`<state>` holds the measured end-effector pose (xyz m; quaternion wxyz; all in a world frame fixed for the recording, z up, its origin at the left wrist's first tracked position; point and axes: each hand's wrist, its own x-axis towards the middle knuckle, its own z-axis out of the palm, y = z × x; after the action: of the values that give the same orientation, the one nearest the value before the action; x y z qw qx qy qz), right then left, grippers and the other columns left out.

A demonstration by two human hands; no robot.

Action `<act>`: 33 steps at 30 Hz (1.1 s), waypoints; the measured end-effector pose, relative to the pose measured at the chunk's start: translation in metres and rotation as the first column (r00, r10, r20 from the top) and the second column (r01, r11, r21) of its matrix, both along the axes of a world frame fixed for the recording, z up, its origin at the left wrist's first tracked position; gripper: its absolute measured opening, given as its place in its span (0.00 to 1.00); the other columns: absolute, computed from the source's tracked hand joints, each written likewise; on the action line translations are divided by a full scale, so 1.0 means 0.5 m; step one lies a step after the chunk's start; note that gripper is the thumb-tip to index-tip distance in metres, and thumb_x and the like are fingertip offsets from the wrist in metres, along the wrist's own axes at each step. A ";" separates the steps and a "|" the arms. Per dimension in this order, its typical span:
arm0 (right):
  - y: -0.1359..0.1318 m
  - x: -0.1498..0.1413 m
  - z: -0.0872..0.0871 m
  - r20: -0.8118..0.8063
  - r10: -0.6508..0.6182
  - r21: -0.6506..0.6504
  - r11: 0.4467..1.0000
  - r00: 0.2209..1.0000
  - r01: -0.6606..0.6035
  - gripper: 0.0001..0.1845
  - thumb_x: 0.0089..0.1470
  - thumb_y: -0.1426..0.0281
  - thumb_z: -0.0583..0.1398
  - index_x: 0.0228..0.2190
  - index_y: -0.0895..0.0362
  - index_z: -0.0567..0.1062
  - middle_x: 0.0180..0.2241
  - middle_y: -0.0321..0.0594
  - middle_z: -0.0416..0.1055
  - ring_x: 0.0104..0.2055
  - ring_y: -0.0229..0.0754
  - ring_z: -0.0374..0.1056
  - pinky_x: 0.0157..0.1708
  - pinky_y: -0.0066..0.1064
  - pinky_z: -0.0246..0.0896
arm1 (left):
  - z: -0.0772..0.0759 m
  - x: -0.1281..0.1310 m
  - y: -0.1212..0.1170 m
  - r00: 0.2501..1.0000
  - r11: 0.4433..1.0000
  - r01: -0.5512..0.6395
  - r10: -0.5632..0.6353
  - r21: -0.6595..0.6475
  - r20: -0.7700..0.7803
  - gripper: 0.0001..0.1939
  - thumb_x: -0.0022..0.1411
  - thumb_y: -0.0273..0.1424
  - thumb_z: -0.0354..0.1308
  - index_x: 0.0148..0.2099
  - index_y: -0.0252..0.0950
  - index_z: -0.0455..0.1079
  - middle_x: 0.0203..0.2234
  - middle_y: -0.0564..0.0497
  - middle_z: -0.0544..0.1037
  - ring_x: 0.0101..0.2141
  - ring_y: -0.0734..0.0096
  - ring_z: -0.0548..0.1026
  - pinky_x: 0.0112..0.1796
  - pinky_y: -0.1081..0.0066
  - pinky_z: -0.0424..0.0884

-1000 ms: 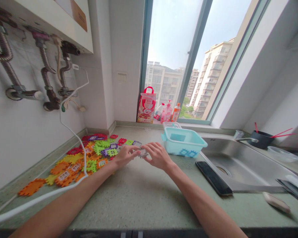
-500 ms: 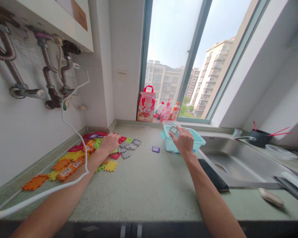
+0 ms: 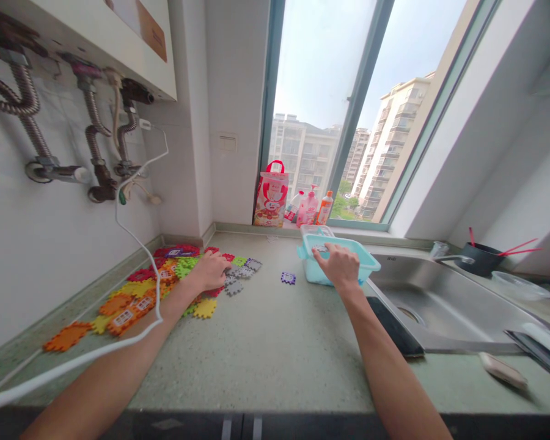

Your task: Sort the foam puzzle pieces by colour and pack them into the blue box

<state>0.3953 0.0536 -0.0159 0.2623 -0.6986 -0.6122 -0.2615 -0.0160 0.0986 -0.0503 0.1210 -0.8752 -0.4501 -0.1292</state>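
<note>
My left hand [image 3: 211,271] rests on a spread of notched, interlocking plastic tiles, its fingers curled down beside the grey tiles [image 3: 242,272]. What lies under those fingertips is hidden. Around it are green tiles [image 3: 186,266], a yellow tile [image 3: 205,308] and orange tiles [image 3: 135,313]. My right hand [image 3: 340,265] is over the near left part of a turquoise basket [image 3: 318,274], pinching a small pale grey tile [image 3: 319,248] at the level of the rim. A single purple tile [image 3: 288,278] lies on the counter between my hands.
A white cable [image 3: 159,287] hangs across my left forearm. Right of the basket are a dark flat object [image 3: 394,327] and a steel sink [image 3: 440,305]. Bottles [image 3: 308,209] and a red-handled package [image 3: 271,198] stand at the window. A black pot [image 3: 479,255] sits behind the sink.
My right hand has lowered the grey tile from above the basket to its rim. My left hand has shifted right and nearer, from the red and green tiles to the grey ones.
</note>
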 end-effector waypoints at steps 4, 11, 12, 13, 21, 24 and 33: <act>-0.001 -0.007 0.001 0.004 0.060 0.058 0.997 0.998 -0.060 0.27 0.67 0.52 0.57 0.53 0.60 0.79 0.49 0.58 0.79 0.49 0.59 0.72 0.48 0.46 0.58 | 0.006 0.014 -0.014 0.999 0.999 0.036 -0.036 0.010 0.010 0.08 0.57 0.30 0.62 0.38 0.42 0.82 0.36 0.43 0.84 0.44 0.51 0.75 0.51 0.55 0.62; 0.003 -0.081 -0.035 0.079 0.415 0.110 0.900 0.906 -0.422 0.18 0.68 0.62 0.58 0.53 0.55 0.79 0.58 0.50 0.75 0.59 0.57 0.65 0.60 0.50 0.55 | 0.006 0.044 -0.034 0.989 0.989 0.147 -0.146 -0.007 0.025 0.08 0.60 0.36 0.63 0.39 0.42 0.82 0.36 0.44 0.84 0.44 0.52 0.75 0.50 0.55 0.62; 0.003 -0.098 -0.047 0.084 0.471 0.084 0.875 0.878 -0.478 0.18 0.68 0.63 0.58 0.53 0.55 0.79 0.58 0.49 0.75 0.59 0.56 0.65 0.61 0.51 0.55 | 0.004 0.049 -0.036 0.986 0.987 0.162 -0.162 -0.008 0.039 0.08 0.61 0.37 0.64 0.39 0.42 0.82 0.35 0.44 0.84 0.44 0.52 0.76 0.50 0.55 0.61; 0.004 -0.115 -0.061 0.084 0.522 0.052 0.848 0.849 -0.527 0.18 0.67 0.63 0.58 0.54 0.54 0.78 0.58 0.48 0.75 0.60 0.56 0.65 0.62 0.51 0.56 | 0.003 0.055 -0.040 0.983 0.984 0.178 -0.178 -0.010 0.049 0.08 0.61 0.37 0.64 0.39 0.42 0.82 0.35 0.44 0.84 0.43 0.52 0.76 0.50 0.56 0.61; 0.011 -0.204 -0.152 0.056 0.709 -0.284 0.687 0.703 -0.669 0.26 0.64 0.70 0.59 0.63 0.52 0.72 0.68 0.50 0.66 0.68 0.55 0.61 0.66 0.54 0.55 | -0.001 0.093 -0.072 0.952 0.955 0.295 -0.293 -0.014 0.087 0.06 0.61 0.35 0.64 0.39 0.42 0.81 0.35 0.46 0.84 0.43 0.53 0.76 0.49 0.56 0.62; 0.014 -0.200 -0.156 0.035 0.720 -0.347 0.659 0.693 -0.668 0.20 0.65 0.71 0.59 0.57 0.51 0.76 0.67 0.47 0.67 0.69 0.54 0.61 0.66 0.53 0.56 | 0.000 0.095 -0.076 0.944 0.948 0.317 -0.313 -0.024 0.108 0.06 0.60 0.34 0.65 0.39 0.41 0.81 0.35 0.46 0.84 0.43 0.53 0.76 0.49 0.56 0.62; 0.018 -0.177 -0.134 -0.071 0.702 -0.343 0.649 0.708 -0.679 0.10 0.60 0.64 0.68 0.43 0.53 0.83 0.42 0.44 0.82 0.52 0.49 0.75 0.55 0.40 0.64 | -0.011 0.084 -0.060 0.945 0.948 0.313 -0.305 -0.056 0.119 0.12 0.63 0.28 0.60 0.48 0.40 0.80 0.44 0.45 0.84 0.48 0.55 0.76 0.52 0.57 0.64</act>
<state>0.3066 0.0626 -0.0829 0.1946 -0.4379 -0.8760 -0.0543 0.0262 0.0684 -0.0557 0.0421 -0.9305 -0.3178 -0.1771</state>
